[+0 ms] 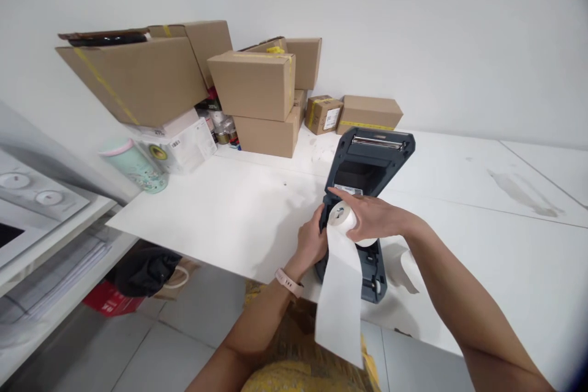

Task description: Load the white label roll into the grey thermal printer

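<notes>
A dark grey label printer point(370, 159) stands on the table with its lid raised, its inside facing me. My right hand point(374, 215) is closed around a white label paper roll point(342, 215) at the printer's opening, the index finger stretched along the top. From the roll, a long paper strip point(339, 300) hangs down past the table's front edge. My left hand point(313, 241) is closed on the printer's left side, close to the hinge; some of its fingers are hidden behind the roll and housing.
A curled piece of white paper point(410, 271) lies right of the printer on the white table point(257, 208). Cardboard boxes point(257, 86) are stacked along the wall. A mint tumbler point(138, 165) stands at the table's left end, near a shelf point(59, 294).
</notes>
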### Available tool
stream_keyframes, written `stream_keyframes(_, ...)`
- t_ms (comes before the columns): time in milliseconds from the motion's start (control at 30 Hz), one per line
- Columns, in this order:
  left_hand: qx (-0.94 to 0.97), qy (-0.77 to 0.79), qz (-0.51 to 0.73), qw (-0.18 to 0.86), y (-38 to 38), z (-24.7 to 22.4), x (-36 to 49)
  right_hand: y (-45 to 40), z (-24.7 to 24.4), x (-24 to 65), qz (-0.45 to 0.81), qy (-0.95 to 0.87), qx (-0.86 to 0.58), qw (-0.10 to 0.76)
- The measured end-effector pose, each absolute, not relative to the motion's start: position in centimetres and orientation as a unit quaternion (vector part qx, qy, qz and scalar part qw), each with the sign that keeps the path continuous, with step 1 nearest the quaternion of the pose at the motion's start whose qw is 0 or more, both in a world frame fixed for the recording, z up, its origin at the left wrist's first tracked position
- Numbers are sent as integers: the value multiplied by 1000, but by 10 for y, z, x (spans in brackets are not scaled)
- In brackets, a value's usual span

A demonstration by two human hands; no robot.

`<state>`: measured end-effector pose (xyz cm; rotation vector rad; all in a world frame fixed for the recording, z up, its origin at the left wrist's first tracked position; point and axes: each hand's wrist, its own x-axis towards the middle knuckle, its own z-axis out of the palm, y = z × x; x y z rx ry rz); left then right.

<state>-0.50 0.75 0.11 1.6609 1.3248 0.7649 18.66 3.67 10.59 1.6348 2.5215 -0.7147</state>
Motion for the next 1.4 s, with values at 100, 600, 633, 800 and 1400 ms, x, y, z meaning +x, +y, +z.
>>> stream_keyframes(100, 665, 539, 296, 424, 7, 3, -5, 44, 106, 185, -226, 828, 508, 73)
stream_keyframes(600, 682, 556, 252, 403, 5, 10, -5, 53, 68, 186, -206, 856, 470, 69)
stream_keyframes(633, 680, 553, 258, 405, 5, 9, -5, 53, 61, 190, -197, 861, 466, 52)
stream_keyframes(800, 663, 548, 289, 420, 6, 6, -4, 41, 38, 197, -169, 856, 489, -9)
stream_keyframes(1400, 604, 464, 435, 480, 14, -9, -4, -129, -20, 142, 21, 769, 517, -377)
